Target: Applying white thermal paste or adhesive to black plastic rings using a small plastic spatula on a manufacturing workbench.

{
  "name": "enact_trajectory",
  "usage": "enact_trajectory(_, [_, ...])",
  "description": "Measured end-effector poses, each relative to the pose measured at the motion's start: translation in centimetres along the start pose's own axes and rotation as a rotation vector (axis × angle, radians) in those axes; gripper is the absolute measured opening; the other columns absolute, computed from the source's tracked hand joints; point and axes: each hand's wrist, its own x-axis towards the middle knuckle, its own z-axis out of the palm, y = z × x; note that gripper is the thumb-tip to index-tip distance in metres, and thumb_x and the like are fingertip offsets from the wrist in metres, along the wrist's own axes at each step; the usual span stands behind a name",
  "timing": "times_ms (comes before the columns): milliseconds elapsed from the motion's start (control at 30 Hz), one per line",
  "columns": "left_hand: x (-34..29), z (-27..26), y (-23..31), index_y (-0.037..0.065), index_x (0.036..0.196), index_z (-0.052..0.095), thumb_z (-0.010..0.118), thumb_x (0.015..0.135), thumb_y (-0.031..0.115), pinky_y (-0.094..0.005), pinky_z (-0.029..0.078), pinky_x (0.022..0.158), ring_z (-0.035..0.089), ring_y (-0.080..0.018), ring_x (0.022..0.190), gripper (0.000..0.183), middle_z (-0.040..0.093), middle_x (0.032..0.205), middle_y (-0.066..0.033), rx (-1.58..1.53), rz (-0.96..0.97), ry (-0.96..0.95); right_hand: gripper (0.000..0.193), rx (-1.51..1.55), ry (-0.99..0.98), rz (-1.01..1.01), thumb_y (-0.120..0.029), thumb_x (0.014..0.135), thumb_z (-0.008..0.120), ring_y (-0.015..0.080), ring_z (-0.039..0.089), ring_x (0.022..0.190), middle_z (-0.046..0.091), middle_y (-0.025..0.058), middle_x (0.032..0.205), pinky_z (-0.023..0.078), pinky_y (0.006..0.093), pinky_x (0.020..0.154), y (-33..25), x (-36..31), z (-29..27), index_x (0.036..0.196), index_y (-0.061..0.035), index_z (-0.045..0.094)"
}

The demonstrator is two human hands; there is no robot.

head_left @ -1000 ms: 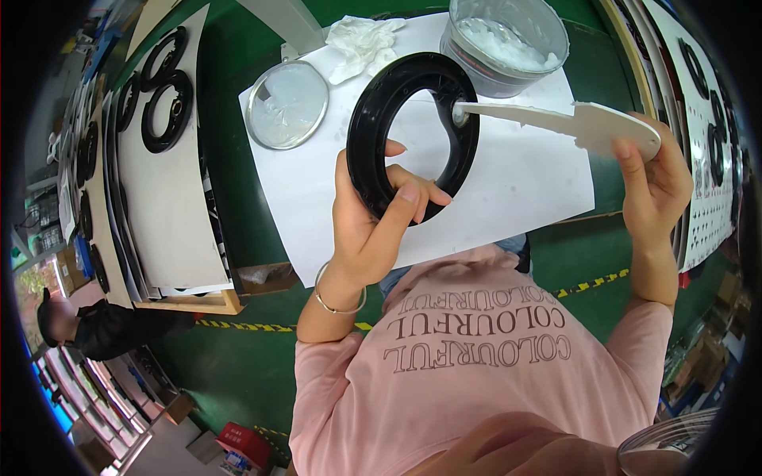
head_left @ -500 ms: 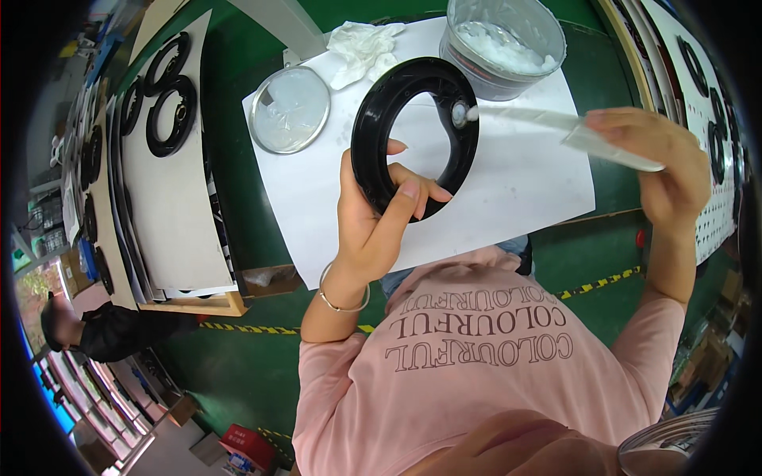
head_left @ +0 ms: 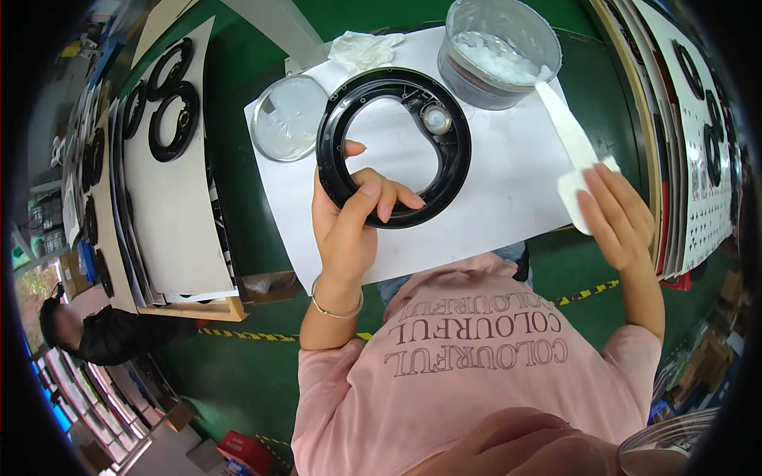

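My left hand (head_left: 349,206) grips a black ring-shaped plastic part (head_left: 333,119) by its lower left rim, thumb in front and fingers through the opening. A round recess (head_left: 436,120) at the part's upper right holds whitish paste. In my right hand (head_left: 619,214) is a flat white spatula (head_left: 567,131), pinched at its wide end. The spatula's narrow tip is beside the lower right rim of a clear tub (head_left: 484,95) with white paste (head_left: 500,57) in it; whether they touch I cannot tell.
Left of the tub lie a round lid (head_left: 290,119) and a crumpled white tissue (head_left: 365,51) on a white sheet (head_left: 508,190). Boards (head_left: 190,238) with similar black parts stand at the left, more stacked boards (head_left: 690,198) at the right. A person in black (head_left: 119,333) is at far left.
The spatula has left the recess and swung up toward the tub as my right hand moved left and down. My left hand has shifted the ring left and turned its face more toward me.
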Motion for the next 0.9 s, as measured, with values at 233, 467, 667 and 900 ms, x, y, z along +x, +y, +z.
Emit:
enact_trajectory(233, [0.4,1.1,-0.5,0.002,0.114,0.032,0.037,0.081,0.002,-0.037,0.044,0.067,0.057,-0.0259,0.062,0.034,0.04,0.056,-0.0046,-0.093,-0.017,-0.058,0.019,0.408,0.293,0.284,0.001,0.077,0.05,0.0342,0.061,0.081,0.06,0.0215,0.088,0.05,0.0372,0.07,-0.4,-0.7,-2.2,0.096,0.0024,0.051])
enact_trajectory(467, [-0.1,1.5,-0.1,0.002,0.114,0.031,0.038,0.081,0.002,-0.0362,0.044,0.066,0.057,-0.0261,0.06,0.034,0.04,0.055,-0.0056,-0.03,0.011,-0.094,0.018,0.615,0.215,0.244,0.005,0.073,0.049,0.0313,0.062,0.079,0.061,0.0195,0.089,0.05,0.0313,0.066,0.2,2.9,-1.3,0.09,0.0029,0.054])
enact_trajectory(667, [-0.3,1.5,-0.2,0.003,0.113,0.029,0.039,0.083,0.004,-0.0364,0.044,0.068,0.057,-0.0263,0.061,0.032,0.041,0.056,-0.0057,0.012,0.028,-0.096,0.019,0.567,0.182,0.178,0.004,0.072,0.05,0.0288,0.062,0.078,0.062,0.0175,0.087,0.049,0.0289,0.063,0.2,3.3,-0.9,0.09,0.0024,0.055])
enact_trajectory(900, [-0.2,1.9,-1.0,0.003,0.111,0.027,0.039,0.084,0.0,-0.0371,0.045,0.07,0.057,-0.0235,0.065,0.03,0.043,0.058,-0.0059,0.105,0.099,-0.149,0.015,0.675,0.096,0.31,0.004,0.08,0.047,0.025,0.061,0.071,0.06,0.0205,0.086,0.048,0.0292,0.06,-0.6,2.4,-1.1,0.094,0.0056,0.05])
